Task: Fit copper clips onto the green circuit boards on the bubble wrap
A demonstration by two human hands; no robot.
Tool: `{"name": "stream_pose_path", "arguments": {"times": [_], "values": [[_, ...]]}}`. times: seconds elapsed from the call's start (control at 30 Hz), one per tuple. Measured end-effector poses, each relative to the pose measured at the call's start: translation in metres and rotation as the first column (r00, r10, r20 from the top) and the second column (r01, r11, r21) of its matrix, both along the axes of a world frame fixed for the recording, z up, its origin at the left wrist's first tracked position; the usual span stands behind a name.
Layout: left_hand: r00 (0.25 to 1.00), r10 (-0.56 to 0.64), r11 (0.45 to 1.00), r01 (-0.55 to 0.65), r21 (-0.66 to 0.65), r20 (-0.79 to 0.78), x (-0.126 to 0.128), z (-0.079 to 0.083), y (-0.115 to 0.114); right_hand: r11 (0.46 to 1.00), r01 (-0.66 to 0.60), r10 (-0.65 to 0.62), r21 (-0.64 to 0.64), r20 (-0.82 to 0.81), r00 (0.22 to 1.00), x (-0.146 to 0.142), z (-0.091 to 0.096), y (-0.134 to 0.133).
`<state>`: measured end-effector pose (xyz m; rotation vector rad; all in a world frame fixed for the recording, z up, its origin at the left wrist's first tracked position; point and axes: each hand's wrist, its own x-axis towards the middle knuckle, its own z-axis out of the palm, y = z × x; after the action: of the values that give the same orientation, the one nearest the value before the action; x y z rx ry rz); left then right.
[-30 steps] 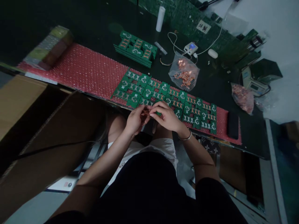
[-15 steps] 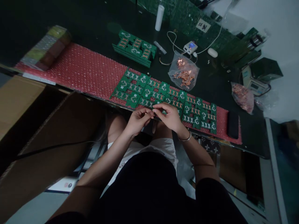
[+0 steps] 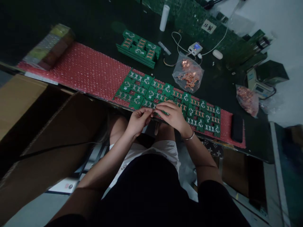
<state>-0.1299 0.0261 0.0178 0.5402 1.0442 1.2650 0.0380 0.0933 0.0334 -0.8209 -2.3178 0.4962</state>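
Taking the meeting fingertips as the middle of the dial, an open cardboard box (image 3: 22,97) lies at nine o'clock, its inside too dark to show any contents. At ten, a long wrapped block (image 3: 49,47) sits on the end of the red bubble wrap (image 3: 94,66) that runs along the desk (image 3: 94,19); what it holds is hidden. Just short of twelve stands a stack of boards (image 3: 139,50). Laid on the wrap, the row of green boards (image 3: 186,96) stretches from about half past ten round to three o'clock, some bearing copper-coloured pieces (image 3: 215,119), the leftmost showing only pale, silvery ones. These boards look light, stiff and rather brittle around their cut-outs, so the outer edges seem the best hold; the pieces appear thin and easily bent, better suited to a light fingertip pinch. Near the row's front edge, the left hand (image 3: 140,119) has thumb and forefinger drawn together, and the right hand (image 3: 171,115) curves its fingers towards them; I cannot tell whether either grasps anything. At half past one, a clear bag (image 3: 188,74) contains a loose heap of copper-coloured pieces, and close to three a second bag (image 3: 247,101) bulges with similar-coloured contents, its mouth unclear. A black, phone-like slab (image 3: 237,128) lies just past three.
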Motion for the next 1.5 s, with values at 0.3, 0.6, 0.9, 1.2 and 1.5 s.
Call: {"name": "stream_pose_path", "arguments": {"times": [0.3, 0.6, 0.9, 1.2, 1.5], "values": [[0.997, 0.029, 0.999, -0.026, -0.046, 0.068, -0.003, 0.008, 0.001, 0.973, 0.208, -0.219, 0.097, 0.120, 0.968, -0.001, -0.033, 0.036], [0.999, 0.017, 1.000, -0.017, -0.006, 0.042, -0.002, 0.013, 0.001, 0.971, 0.188, -0.217, 0.146, 0.224, 0.950, -0.005, -0.033, 0.036], [0.998, 0.034, 0.999, -0.033, -0.035, 0.049, -0.005, 0.015, -0.001, 0.942, 0.245, -0.295, 0.228, 0.224, 0.929, -0.006, -0.009, 0.014], [0.994, 0.077, 0.988, -0.065, -0.143, 0.081, 0.000, 0.015, 0.000, 0.997, 0.052, -0.047, -0.057, 0.085, 0.995, -0.020, 0.010, -0.025], [0.997, 0.065, 0.997, -0.067, 0.040, 0.052, 0.001, 0.010, -0.003, 0.965, 0.208, -0.235, -0.160, -0.173, 0.957, -0.022, 0.000, -0.035]]}}
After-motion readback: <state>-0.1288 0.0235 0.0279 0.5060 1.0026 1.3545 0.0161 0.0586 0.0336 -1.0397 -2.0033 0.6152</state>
